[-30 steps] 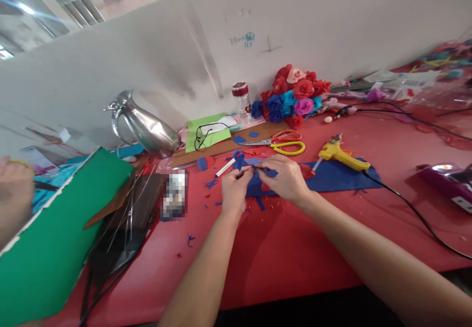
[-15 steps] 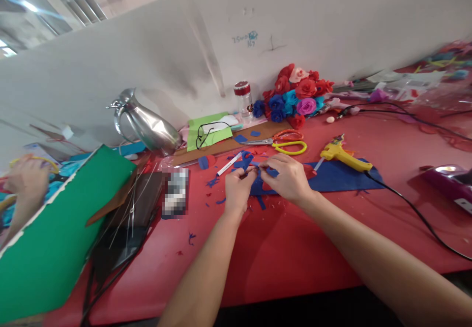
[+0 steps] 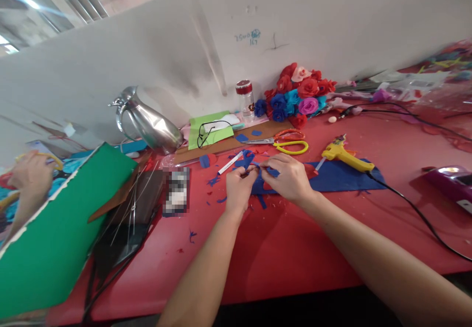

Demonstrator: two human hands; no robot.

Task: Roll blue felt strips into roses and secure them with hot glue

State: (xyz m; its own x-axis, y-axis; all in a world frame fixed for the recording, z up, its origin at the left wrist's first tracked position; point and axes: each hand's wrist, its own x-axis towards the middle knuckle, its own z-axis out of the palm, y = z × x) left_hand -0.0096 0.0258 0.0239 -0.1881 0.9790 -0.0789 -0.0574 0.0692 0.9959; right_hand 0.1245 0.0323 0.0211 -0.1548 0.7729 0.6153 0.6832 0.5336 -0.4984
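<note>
My left hand (image 3: pixel 239 187) and my right hand (image 3: pixel 289 175) meet above the red tabletop, fingertips almost touching. Between them both pinch a small blue piece (image 3: pixel 257 164), perhaps paper or thin foam; the fingers cover most of it. Under and beside my right hand lies a long blue sheet (image 3: pixel 332 179), with a red piece (image 3: pixel 310 170) on it. A yellow glue gun (image 3: pixel 344 156) rests on the sheet's far edge. Just beyond my left hand are a blue folded piece (image 3: pixel 246 157) and a white stick with print (image 3: pixel 230 163).
Scissors (image 3: pixel 291 145) with orange and yellow handles lie beyond the hands. Behind them stand a lidded jar (image 3: pixel 246 102), paper roses (image 3: pixel 295 96) and a steel jug (image 3: pixel 151 125). At left, a green board (image 3: pixel 70 228) separates off another person's hand (image 3: pixel 33 172). A black cord (image 3: pixel 413 201) runs right.
Both hands keep their pinch with barely any movement. The view has shifted slightly, so the table objects appear a little further right.
</note>
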